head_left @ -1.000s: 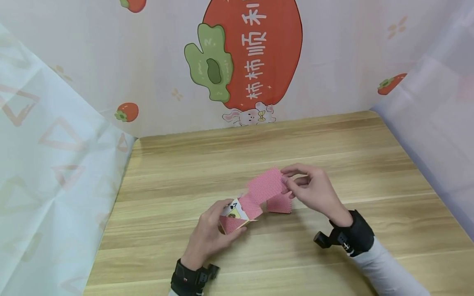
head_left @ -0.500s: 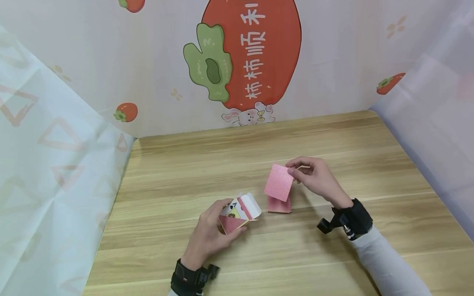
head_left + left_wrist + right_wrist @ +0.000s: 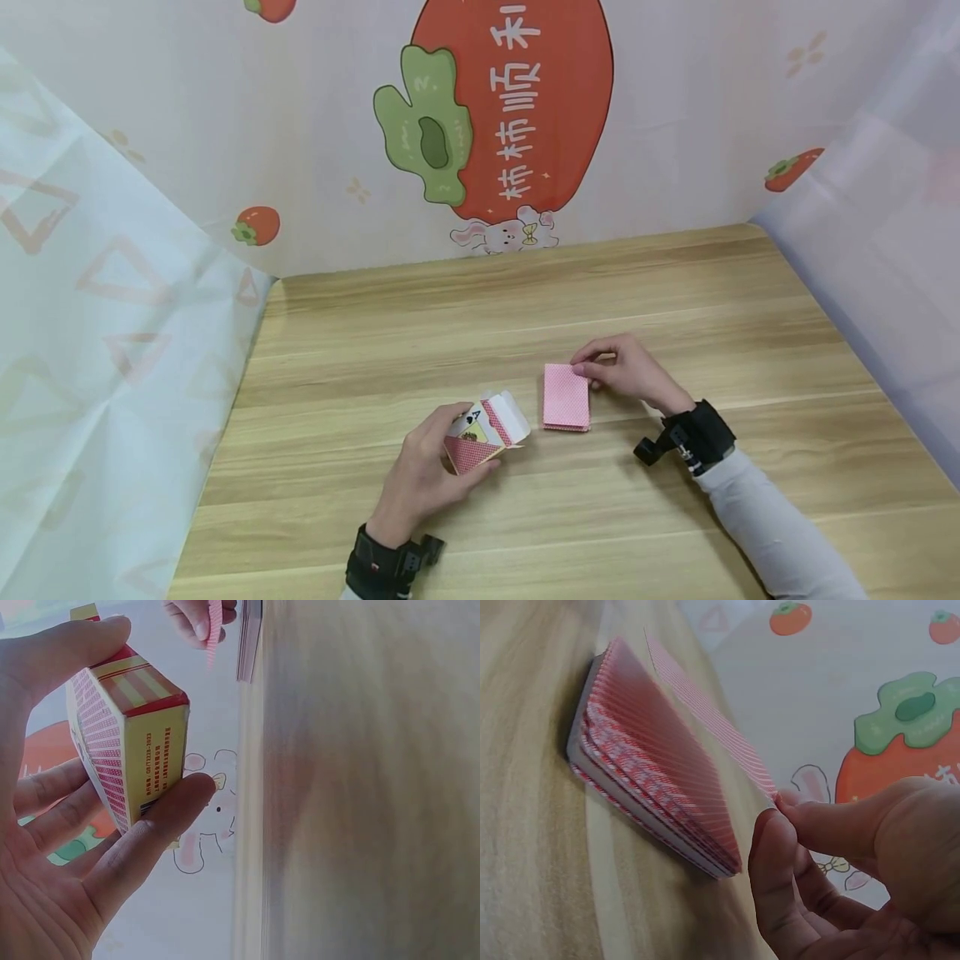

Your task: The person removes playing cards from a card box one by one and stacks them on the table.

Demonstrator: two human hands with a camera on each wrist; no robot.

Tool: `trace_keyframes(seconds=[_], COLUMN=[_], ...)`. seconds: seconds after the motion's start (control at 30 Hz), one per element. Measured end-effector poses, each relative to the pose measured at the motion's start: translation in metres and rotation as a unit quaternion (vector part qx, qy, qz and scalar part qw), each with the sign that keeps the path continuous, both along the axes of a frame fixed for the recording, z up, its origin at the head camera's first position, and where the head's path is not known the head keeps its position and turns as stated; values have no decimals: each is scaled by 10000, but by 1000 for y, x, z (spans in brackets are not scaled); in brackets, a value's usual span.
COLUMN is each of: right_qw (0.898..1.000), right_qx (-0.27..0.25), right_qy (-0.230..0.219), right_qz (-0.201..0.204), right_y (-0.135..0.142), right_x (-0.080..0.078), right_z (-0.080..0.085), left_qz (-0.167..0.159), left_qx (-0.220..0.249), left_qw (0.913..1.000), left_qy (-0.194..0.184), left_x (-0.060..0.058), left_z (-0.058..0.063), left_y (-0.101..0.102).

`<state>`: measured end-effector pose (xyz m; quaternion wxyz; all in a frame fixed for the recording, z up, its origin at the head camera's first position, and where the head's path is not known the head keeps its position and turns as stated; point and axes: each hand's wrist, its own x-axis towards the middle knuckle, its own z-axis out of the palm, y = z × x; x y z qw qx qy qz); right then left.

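My left hand (image 3: pixel 423 471) grips a card box (image 3: pixel 472 454), its white flap (image 3: pixel 510 417) standing open to the right. A cut-out on the box shows an ace. In the left wrist view, thumb and fingers wrap the box (image 3: pixel 154 761) at its edges. My right hand (image 3: pixel 633 371) pinches one playing card (image 3: pixel 566 393) by its corner, red-checked back up. Just under that card lies a stack of cards (image 3: pixel 652 765) on the table; the right wrist view shows a gap between the two.
The wood-grain table (image 3: pixel 390 333) carries the stack. Behind it hangs a white cloth (image 3: pixel 322 125) with a persimmon print, and more cloth (image 3: pixel 112 333) closes off the sides. Both wrists wear black camera straps (image 3: pixel 708 437).
My right hand has drawn the card away from the box, carried it right, then lowered it over the stack. The left hand and box have stayed in place.
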<state>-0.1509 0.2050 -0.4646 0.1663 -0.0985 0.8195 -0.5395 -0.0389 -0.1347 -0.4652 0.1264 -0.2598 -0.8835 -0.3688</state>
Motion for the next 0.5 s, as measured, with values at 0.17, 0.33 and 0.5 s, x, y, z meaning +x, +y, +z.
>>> trace_keyframes(seconds=[0.17, 0.33, 0.5], right_qw=[9998, 9929, 9787], right_qx=[93, 762, 1391], right_qy=[169, 911, 1509], right_qz=[80, -3, -82], right_y=[-4, -8, -13], right_x=[2, 5, 8], right_z=[-3, -1, 0], left_qz=[-22, -17, -5], left_qx=[-26, -100, -149], left_qw=[10000, 9999, 9998], left_qy=[-49, -105, -158], left_x=[0, 0, 0], left_z=[0, 0, -1], left_y=[0, 0, 0])
